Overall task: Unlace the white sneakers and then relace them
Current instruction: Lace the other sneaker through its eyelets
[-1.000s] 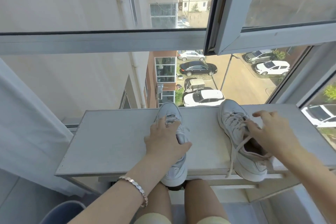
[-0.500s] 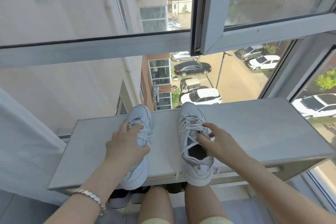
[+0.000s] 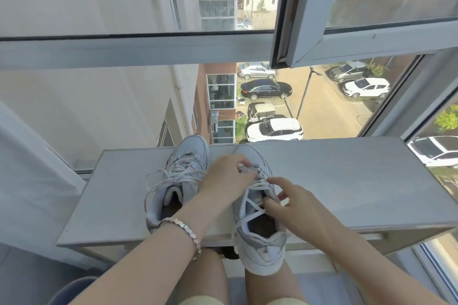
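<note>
Two white sneakers stand side by side on a grey table (image 3: 347, 188), toes pointing at the window. The left sneaker (image 3: 183, 171) lies free, its loose lace ends trailing to the left. The right sneaker (image 3: 257, 238) hangs its heel over the table's near edge. My left hand (image 3: 228, 178) reaches across and grips the tongue and upper laces of the right sneaker. My right hand (image 3: 292, 203) pinches a lace on the right side of that same sneaker, fingers curled.
A window frame (image 3: 138, 49) runs just behind the table, with an open sash (image 3: 297, 32) at the upper right. A white curtain (image 3: 29, 181) hangs at the left. My knees sit under the table's near edge, and a blue bin rim (image 3: 74, 287) shows bottom left.
My left hand let go of the left sneaker and moved over onto the right sneaker. The right hand stays at the right sneaker's laces. The view has shifted right.
</note>
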A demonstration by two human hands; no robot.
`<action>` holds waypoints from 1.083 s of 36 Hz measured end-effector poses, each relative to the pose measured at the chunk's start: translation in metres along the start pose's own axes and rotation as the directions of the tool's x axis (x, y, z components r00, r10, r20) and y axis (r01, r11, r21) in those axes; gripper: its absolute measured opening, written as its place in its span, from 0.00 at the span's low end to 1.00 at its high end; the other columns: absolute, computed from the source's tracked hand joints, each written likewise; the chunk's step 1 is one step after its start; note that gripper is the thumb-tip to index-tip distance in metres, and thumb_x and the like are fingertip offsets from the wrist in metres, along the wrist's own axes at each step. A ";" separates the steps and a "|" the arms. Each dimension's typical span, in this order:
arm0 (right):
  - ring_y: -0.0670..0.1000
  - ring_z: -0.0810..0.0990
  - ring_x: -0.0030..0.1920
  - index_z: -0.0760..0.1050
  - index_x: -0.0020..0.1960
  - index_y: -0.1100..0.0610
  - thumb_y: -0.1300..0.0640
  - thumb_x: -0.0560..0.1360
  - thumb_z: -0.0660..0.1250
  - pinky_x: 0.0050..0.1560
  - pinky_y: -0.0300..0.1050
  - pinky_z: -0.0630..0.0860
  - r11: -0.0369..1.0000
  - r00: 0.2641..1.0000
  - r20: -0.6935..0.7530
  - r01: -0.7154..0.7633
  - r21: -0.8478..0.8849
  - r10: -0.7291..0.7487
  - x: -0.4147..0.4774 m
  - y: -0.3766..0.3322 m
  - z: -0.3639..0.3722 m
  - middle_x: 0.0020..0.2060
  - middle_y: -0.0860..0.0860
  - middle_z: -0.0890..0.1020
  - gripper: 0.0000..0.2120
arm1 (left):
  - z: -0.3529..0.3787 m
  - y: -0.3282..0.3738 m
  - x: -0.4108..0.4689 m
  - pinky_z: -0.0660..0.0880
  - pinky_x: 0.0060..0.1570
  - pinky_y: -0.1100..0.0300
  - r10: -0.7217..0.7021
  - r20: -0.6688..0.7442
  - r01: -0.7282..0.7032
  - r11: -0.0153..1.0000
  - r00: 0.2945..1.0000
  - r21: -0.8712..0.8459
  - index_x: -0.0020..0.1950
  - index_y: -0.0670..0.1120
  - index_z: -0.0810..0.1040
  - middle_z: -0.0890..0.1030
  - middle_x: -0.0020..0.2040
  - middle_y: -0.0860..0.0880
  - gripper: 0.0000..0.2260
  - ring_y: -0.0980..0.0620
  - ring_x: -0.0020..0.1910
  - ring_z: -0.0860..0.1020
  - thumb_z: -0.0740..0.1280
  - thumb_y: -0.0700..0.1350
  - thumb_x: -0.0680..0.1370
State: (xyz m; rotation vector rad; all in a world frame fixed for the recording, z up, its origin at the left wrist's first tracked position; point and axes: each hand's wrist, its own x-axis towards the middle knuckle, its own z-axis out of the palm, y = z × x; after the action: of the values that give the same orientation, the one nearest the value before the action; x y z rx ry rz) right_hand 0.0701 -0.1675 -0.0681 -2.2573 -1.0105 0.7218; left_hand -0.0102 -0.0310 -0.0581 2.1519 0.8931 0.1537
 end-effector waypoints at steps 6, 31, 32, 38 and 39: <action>0.40 0.75 0.48 0.69 0.61 0.43 0.41 0.71 0.67 0.43 0.30 0.68 0.991 0.998 -0.056 0.048 0.128 -0.041 0.013 0.006 -0.006 0.53 0.45 0.74 0.20 | 0.000 0.005 0.019 0.65 0.38 0.62 0.052 0.041 -0.057 0.991 0.998 0.123 0.47 0.45 0.81 0.74 0.39 0.53 0.07 0.55 0.39 0.71 0.67 0.47 0.77; 0.41 0.71 0.31 0.81 0.49 0.51 0.54 0.76 0.64 0.30 0.30 0.65 0.983 0.985 0.047 0.167 -0.082 -0.163 0.059 -0.019 -0.018 0.34 0.45 0.76 0.07 | 0.021 -0.017 -0.013 0.66 0.53 0.63 -0.227 -0.088 0.174 0.899 0.970 -0.402 0.59 0.50 0.70 0.69 0.61 0.50 0.13 0.55 0.57 0.69 0.66 0.48 0.75; 0.42 0.71 0.31 0.81 0.50 0.51 0.53 0.76 0.65 0.29 0.31 0.66 0.979 0.987 0.058 0.155 -0.134 -0.148 0.062 -0.023 -0.017 0.32 0.44 0.75 0.08 | 0.022 -0.017 -0.014 0.66 0.49 0.65 -0.236 -0.093 0.173 0.882 0.967 -0.438 0.58 0.51 0.70 0.69 0.61 0.50 0.13 0.56 0.56 0.69 0.66 0.48 0.75; 0.50 0.79 0.45 0.82 0.49 0.51 0.51 0.74 0.66 0.45 0.44 0.78 0.905 0.993 0.075 0.111 -0.412 -0.088 0.072 -0.041 -0.012 0.43 0.49 0.82 0.08 | 0.020 -0.015 -0.011 0.66 0.45 0.66 -0.273 -0.087 0.204 0.863 0.958 -0.462 0.58 0.51 0.70 0.69 0.61 0.50 0.18 0.56 0.52 0.70 0.71 0.47 0.71; 0.50 0.80 0.45 0.82 0.47 0.52 0.51 0.74 0.66 0.46 0.45 0.78 0.896 0.993 0.080 0.109 -0.430 -0.082 0.073 -0.041 -0.011 0.44 0.50 0.83 0.08 | 0.019 -0.016 -0.009 0.67 0.47 0.64 -0.282 -0.083 0.212 0.858 0.956 -0.467 0.58 0.51 0.70 0.70 0.61 0.49 0.19 0.55 0.53 0.71 0.72 0.47 0.70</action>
State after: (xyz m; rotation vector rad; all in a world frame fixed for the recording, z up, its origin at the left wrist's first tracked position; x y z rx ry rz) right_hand 0.0990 -0.0899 -0.0505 -2.5465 -1.4188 0.5650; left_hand -0.0187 -0.0418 -0.0810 1.5898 1.0907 0.3605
